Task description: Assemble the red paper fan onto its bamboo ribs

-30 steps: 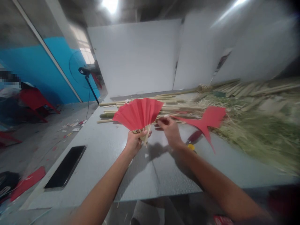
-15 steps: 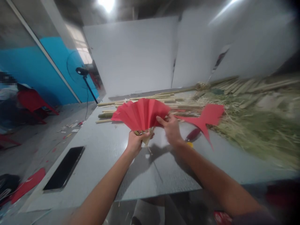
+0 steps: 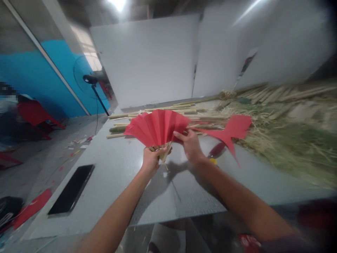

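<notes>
A pleated red paper hand fan (image 3: 159, 128) is spread out above the table, its pale wooden or bamboo ribs meeting at the bottom. My left hand (image 3: 152, 158) is closed around those ribs, thumb across the front. My right hand (image 3: 191, 144) pinches the fan's right edge, thumb on the front face and the other fingers behind, partly hidden. Right of that hand lies a cut piece of red paper (image 3: 233, 130) with pointed ends. Below it are a dark red handle-like object (image 3: 217, 150) and a small yellow thing (image 3: 213, 161).
Bamboo sticks (image 3: 118, 129) lie behind the fan. Fine shavings (image 3: 286, 140) cover the table's right side. A black phone (image 3: 71, 189) rests at the left of the grey table (image 3: 110, 196). Beyond the left edge stand a pedestal fan (image 3: 90, 79) and a red chair (image 3: 37, 116) with a person.
The hands and the paper fan keep almost the same pose. My right hand shifts very slightly left along with the fan's edge.
</notes>
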A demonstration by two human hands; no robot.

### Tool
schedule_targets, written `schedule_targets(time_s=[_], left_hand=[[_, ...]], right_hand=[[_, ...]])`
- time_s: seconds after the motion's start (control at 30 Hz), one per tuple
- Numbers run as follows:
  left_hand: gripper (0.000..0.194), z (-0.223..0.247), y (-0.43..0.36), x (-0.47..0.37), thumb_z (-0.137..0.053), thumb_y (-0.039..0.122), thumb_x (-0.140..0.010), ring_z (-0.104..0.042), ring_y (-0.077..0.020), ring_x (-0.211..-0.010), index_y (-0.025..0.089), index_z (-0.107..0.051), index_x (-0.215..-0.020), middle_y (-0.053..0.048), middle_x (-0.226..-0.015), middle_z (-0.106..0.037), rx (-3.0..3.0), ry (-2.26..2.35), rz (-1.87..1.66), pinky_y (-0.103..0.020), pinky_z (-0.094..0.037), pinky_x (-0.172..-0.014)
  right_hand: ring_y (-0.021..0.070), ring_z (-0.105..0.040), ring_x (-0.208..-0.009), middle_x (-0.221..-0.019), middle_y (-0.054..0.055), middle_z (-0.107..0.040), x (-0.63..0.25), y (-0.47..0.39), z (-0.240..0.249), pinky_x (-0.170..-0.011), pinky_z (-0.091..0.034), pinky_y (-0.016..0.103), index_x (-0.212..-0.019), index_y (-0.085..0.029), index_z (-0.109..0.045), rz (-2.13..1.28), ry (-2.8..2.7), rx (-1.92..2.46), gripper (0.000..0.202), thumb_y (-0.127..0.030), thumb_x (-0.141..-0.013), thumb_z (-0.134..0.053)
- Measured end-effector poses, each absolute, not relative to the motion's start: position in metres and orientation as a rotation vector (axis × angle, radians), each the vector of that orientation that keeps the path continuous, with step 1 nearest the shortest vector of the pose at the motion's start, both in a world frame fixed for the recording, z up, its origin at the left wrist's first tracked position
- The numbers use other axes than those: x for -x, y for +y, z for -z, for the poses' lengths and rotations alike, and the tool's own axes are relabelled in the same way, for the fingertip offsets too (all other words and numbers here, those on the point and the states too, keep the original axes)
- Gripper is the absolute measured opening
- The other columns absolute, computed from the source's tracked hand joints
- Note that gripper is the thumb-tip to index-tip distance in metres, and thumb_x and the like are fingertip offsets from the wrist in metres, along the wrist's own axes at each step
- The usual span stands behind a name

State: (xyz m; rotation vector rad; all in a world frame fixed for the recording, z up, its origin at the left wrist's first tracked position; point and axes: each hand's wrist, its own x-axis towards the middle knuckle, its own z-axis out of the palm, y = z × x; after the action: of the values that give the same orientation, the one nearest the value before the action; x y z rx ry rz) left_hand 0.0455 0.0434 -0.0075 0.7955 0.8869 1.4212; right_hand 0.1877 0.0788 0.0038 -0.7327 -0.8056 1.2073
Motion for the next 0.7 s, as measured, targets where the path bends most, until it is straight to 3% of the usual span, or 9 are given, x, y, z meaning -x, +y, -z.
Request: schedule_targets(time_s=[0.13,0.43,0.7], left_hand=[[0.035,0.0078,0.0428,-0.0447,-0.094,0.019,-0.047,-0.074,-0.0252,-0.069,0.008,-0.076,-0.076,-0.012,-0.076,-0.077,-0.831,0.900,-1.406,-0.042,-0.062,-0.077],[0.034,0.0066,0.0449,-0.0430,-0.093,0.019,-0.047,-0.074,-0.0233,-0.067,0.009,-0.077,-0.075,-0.011,-0.075,-0.077,-0.788,0.917,-1.447,-0.038,-0.061,-0.076],[0.035,0.0058,0.0451,-0.0431,-0.093,0.020,-0.045,-0.074,-0.0239,-0.068,0.009,-0.077,-0.074,-0.010,-0.073,-0.077,-0.790,0.922,-1.438,-0.036,-0.059,-0.074]], right_hand=[[0.0217,-0.071,-0.084,-0.092,0.004,-0.077,-0.1881,0.0768,-0.0048,-0.083,-0.059,0.040,-0.090,-0.019,-0.068,-1.321,-0.849,0.748,0.039,-0.031,-0.059,-0.088],[0.0173,-0.068,-0.071,-0.080,0.002,-0.074,-0.1899,0.0783,-0.0021,-0.075,-0.060,0.037,-0.077,-0.018,-0.069,-1.301,-0.851,0.774,0.031,-0.033,-0.058,-0.088],[0.0170,-0.067,-0.068,-0.073,-0.002,-0.069,-0.1874,0.0762,-0.0023,-0.071,-0.061,0.038,-0.084,-0.020,-0.063,-1.288,-0.844,0.775,0.042,-0.029,-0.054,-0.091]])
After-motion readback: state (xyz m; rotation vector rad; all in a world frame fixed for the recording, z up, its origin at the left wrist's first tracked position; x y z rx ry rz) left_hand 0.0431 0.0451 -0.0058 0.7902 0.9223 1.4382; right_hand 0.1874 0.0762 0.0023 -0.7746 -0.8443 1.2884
